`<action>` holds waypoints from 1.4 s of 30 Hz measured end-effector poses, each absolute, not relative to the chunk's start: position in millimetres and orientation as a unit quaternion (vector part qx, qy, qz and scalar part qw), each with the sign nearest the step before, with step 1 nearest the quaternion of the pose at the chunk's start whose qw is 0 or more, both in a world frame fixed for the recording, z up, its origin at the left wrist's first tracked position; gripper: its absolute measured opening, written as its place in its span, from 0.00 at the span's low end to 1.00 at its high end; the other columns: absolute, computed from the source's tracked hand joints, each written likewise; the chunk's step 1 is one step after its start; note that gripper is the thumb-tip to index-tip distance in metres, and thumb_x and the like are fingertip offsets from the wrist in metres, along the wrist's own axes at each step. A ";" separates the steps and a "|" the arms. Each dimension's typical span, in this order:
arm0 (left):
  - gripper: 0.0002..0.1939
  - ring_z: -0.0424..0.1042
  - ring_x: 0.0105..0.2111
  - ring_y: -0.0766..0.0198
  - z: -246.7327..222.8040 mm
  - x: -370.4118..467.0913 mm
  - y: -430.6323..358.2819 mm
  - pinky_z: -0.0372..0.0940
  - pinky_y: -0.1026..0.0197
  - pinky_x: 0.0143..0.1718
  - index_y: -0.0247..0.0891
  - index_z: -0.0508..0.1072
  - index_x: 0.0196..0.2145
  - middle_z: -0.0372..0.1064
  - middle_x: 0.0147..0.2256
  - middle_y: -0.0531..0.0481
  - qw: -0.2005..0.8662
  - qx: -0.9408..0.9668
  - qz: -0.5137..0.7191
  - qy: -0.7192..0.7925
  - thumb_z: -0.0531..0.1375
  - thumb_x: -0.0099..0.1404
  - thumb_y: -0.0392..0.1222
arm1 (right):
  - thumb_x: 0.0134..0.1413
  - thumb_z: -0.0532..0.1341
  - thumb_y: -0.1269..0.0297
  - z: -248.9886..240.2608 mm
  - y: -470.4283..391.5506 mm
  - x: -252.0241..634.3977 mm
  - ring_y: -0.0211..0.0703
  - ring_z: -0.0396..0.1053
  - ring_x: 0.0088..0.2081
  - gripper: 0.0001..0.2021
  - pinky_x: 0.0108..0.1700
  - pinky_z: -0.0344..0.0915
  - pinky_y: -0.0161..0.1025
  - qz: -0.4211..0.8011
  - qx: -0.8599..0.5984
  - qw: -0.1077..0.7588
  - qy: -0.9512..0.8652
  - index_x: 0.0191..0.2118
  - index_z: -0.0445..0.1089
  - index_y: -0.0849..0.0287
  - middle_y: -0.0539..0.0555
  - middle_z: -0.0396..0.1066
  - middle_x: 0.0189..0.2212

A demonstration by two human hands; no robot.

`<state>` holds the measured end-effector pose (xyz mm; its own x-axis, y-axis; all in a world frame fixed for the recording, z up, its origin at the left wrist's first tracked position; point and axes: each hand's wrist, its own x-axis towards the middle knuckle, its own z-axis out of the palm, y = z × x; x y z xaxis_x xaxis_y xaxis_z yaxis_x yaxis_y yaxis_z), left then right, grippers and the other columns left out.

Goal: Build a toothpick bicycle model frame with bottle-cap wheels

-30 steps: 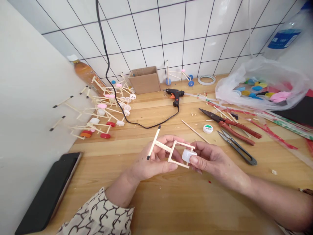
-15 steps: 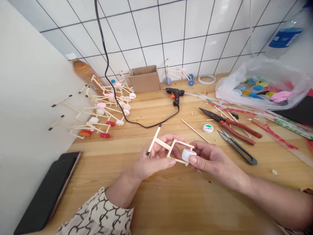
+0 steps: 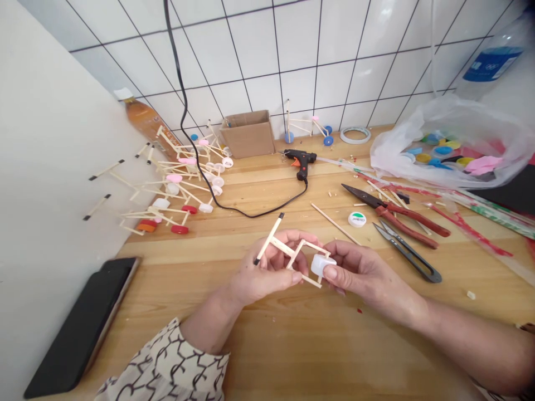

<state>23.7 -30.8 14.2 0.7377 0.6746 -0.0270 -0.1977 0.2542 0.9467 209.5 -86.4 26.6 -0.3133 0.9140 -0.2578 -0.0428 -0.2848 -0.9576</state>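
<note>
Above the front of the table, my left hand (image 3: 267, 267) is closed around a small frame of thin wooden sticks (image 3: 295, 257). The frame has a crossbar with black ends at its upper left and a two-pronged fork on its right. Between the fork's prongs sits a white bottle cap (image 3: 322, 264), on a short stick. My right hand (image 3: 355, 270) pinches this cap between thumb and fingers; its fingertips behind the cap are hidden. Just beyond the hands lie a loose stick (image 3: 335, 224) and a white cap with a green mark (image 3: 357, 219).
Several similar stick models (image 3: 175, 184) stand at the left. A hot glue gun (image 3: 300, 160), cardboard box (image 3: 247, 135) and tape roll (image 3: 355, 135) sit farther back. Pliers (image 3: 395, 214), thread snips (image 3: 407, 250) and a bag of caps (image 3: 451, 147) are at right; a phone (image 3: 83, 328) lies left.
The stick frame has tilted slightly in my left hand, its crossbar shifting a little right. The lower prong's tip sits slightly lower. My right hand keeps its pinch on the cap.
</note>
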 end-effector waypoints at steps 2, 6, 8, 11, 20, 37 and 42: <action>0.23 0.66 0.31 0.67 13.6 23.2 -30.4 0.64 0.65 0.32 0.39 0.70 0.47 0.70 0.37 0.46 0.755 0.546 0.286 0.223 0.62 0.52 0.29 | 0.48 0.62 0.49 26.6 -86.4 209.8 0.33 0.57 0.25 0.17 0.27 0.55 0.32 0.659 -0.461 0.364 -0.471 0.33 0.65 0.60 0.48 0.64 0.26; 0.25 0.66 0.31 0.68 11.8 22.3 -29.7 0.65 0.65 0.32 0.43 0.69 0.48 0.67 0.45 0.45 0.754 0.547 0.297 0.210 0.63 0.52 0.28 | 0.49 0.63 0.50 26.3 -87.4 211.2 0.33 0.57 0.25 0.17 0.28 0.55 0.32 0.660 -0.467 0.366 -0.461 0.35 0.65 0.60 0.48 0.64 0.27; 0.26 0.67 0.31 0.69 10.9 21.8 -29.2 0.65 0.65 0.31 0.43 0.69 0.49 0.66 0.46 0.45 0.759 0.542 0.299 0.205 0.63 0.52 0.28 | 0.49 0.62 0.51 26.0 -87.7 212.0 0.33 0.57 0.25 0.17 0.28 0.55 0.32 0.657 -0.469 0.367 -0.461 0.36 0.65 0.60 0.48 0.64 0.27; 0.26 0.67 0.30 0.69 10.8 21.2 -28.2 0.64 0.66 0.30 0.41 0.69 0.48 0.69 0.43 0.45 0.768 0.528 0.293 0.214 0.64 0.51 0.28 | 0.50 0.62 0.52 25.5 -87.5 213.0 0.32 0.57 0.25 0.15 0.28 0.55 0.32 0.656 -0.466 0.368 -0.466 0.34 0.64 0.60 0.47 0.63 0.24; 0.26 0.67 0.31 0.69 17.8 19.9 -24.2 0.63 0.66 0.33 0.40 0.71 0.46 0.68 0.45 0.45 0.776 0.473 0.351 0.225 0.65 0.48 0.27 | 0.53 0.59 0.52 24.2 -88.1 215.7 0.35 0.59 0.27 0.14 0.29 0.57 0.33 0.583 -0.521 0.332 -0.528 0.34 0.64 0.59 0.48 0.63 0.26; 0.26 0.67 0.32 0.69 17.2 20.6 -24.5 0.64 0.66 0.33 0.40 0.71 0.46 0.66 0.46 0.45 0.778 0.463 0.362 0.224 0.66 0.48 0.28 | 0.50 0.58 0.55 25.8 -87.5 217.5 0.41 0.63 0.26 0.13 0.29 0.59 0.38 0.352 -0.605 0.196 -0.686 0.37 0.67 0.60 0.52 0.66 0.25; 0.27 0.66 0.33 0.68 13.4 23.4 -28.6 0.62 0.65 0.34 0.40 0.70 0.47 0.67 0.45 0.45 0.776 0.475 0.341 0.234 0.67 0.48 0.29 | 0.52 0.56 0.46 33.8 -88.9 215.4 0.38 0.63 0.28 0.19 0.29 0.59 0.35 0.577 -0.520 0.285 -0.562 0.34 0.67 0.59 0.51 0.67 0.26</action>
<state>23.4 -28.6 13.4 0.6575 0.7525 -0.0393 -0.3071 0.3152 0.8980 215.4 -88.9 33.8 -0.2971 0.9129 -0.2799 0.2564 -0.2061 -0.9443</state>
